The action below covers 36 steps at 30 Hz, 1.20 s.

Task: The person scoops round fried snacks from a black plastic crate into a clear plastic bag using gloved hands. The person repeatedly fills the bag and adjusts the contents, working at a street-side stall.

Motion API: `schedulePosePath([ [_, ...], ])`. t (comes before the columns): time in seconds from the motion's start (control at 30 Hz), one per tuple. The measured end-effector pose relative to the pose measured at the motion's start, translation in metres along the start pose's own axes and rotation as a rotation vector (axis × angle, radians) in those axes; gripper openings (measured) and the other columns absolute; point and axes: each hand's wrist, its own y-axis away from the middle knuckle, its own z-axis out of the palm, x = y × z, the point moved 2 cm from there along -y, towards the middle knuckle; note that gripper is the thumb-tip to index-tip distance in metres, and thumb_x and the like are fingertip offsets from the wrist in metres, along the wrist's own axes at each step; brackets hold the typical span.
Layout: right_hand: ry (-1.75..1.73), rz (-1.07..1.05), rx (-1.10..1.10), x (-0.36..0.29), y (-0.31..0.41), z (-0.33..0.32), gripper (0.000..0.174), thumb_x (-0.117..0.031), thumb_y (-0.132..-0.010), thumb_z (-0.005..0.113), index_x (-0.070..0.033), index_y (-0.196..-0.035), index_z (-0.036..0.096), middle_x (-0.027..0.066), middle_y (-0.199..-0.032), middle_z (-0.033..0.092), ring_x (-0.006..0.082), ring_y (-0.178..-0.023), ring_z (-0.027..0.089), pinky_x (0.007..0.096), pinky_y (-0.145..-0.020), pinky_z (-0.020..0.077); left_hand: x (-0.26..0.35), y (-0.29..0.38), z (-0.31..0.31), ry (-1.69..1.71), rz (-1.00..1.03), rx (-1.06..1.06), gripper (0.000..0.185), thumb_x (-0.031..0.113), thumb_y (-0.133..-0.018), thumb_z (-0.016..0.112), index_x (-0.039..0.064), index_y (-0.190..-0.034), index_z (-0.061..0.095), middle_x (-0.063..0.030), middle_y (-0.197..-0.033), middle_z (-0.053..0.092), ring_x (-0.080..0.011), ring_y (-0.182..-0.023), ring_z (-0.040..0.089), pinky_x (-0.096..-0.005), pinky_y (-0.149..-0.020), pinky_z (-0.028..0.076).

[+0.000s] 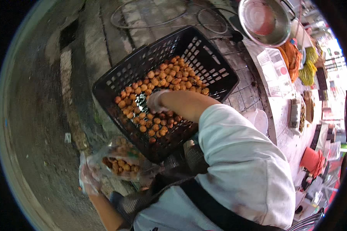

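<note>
A black slotted plastic crate (pixel 164 47) holds many round golden-brown balls (pixel 162 76) that look like fried food. My right hand (pixel 157 101), in a thin clear glove, reaches down among them. Its fingers are hidden, so whether they grasp anything does not show. Beside it, a bare patch of the crate floor shows through. My left hand (pixel 89 174), gloved in the same thin plastic, grips the edge of a clear plastic bag (pixel 146 170) outside the crate's near left corner. More brown balls (pixel 120 167) lie inside that bag.
A large metal basin (pixel 264 21) sits at the upper right, near a white basket (pixel 274 72). Along the right lie orange bags (pixel 292 59), yellow-green bags (pixel 308 70) and a red bag (pixel 312 161). A white bucket (pixel 257 119) stands beside the crate. A hose (pixel 150 26) crosses the paving behind.
</note>
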Motion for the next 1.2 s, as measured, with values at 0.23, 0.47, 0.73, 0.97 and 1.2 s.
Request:
schedulePosePath([
  [0.23, 0.698, -0.004, 0.172, 0.030, -0.052, 0.011, 0.033, -0.017, -0.087, 0.072, -0.008, -0.119, 0.067, 0.0066, -0.096, 0.068, 0.0201, -0.086, 0.065, 0.0336, -0.078, 0.0540, -0.002, 0.007, -0.010, -0.493, 0.154, 0.194, 0.042, 0.035, -0.098, 0.061, 0.001, -0.122, 0.059, -0.0087, -0.113, 0.064, -0.0163, -0.094, 0.061, -0.0290, -0.080, 0.052],
  [0.47, 0.490, 0.056, -0.006, 0.006, -0.074, 0.011, 0.033, -0.022, -0.093, 0.066, -0.010, -0.124, 0.062, 0.0052, -0.104, 0.065, 0.0173, -0.092, 0.066, 0.0317, -0.076, 0.0538, 0.024, 0.025, 0.020, 0.197, -0.037, 0.275, 0.055, 0.024, -0.097, 0.060, 0.002, -0.145, 0.045, -0.0033, -0.117, 0.063, -0.0118, -0.088, 0.059, -0.0247, -0.071, 0.050],
  [0.73, 0.115, 0.009, 0.444, -0.035, -0.078, 0.014, 0.015, -0.010, -0.089, 0.064, 0.000, -0.098, 0.071, 0.0162, -0.086, 0.068, 0.0251, -0.079, 0.069, 0.0392, -0.067, 0.0576, 0.013, 0.031, -0.009, -0.225, -0.042, 0.268, 0.042, 0.032, -0.100, 0.052, 0.005, -0.132, 0.055, -0.0045, -0.105, 0.063, -0.0149, -0.080, 0.058, -0.0309, -0.067, 0.051],
  [0.97, -0.406, -0.190, 0.661, -0.019, 0.068, -0.042, 0.025, -0.019, -0.100, 0.053, -0.002, -0.093, 0.070, 0.0081, -0.080, 0.063, 0.0175, -0.068, 0.058, 0.0373, -0.067, 0.0539, 0.014, 0.001, 0.003, -0.122, -0.178, 0.079, 0.047, 0.042, -0.099, 0.050, 0.012, -0.135, 0.055, -0.0022, -0.086, 0.055, -0.0145, -0.067, 0.051, -0.0307, -0.057, 0.045],
  [1.2, 0.257, -0.037, 1.688, -0.065, 0.428, 0.069, 0.027, -0.023, -0.096, 0.054, -0.004, -0.113, 0.062, 0.0172, -0.107, 0.063, 0.0308, -0.087, 0.067, 0.0406, -0.073, 0.0584, 0.042, -0.034, 0.016, -0.315, -0.506, -0.213, 0.052, 0.052, -0.099, 0.047, 0.018, -0.137, 0.054, 0.0001, -0.068, 0.047, -0.0141, -0.053, 0.044, -0.0304, -0.047, 0.039],
])
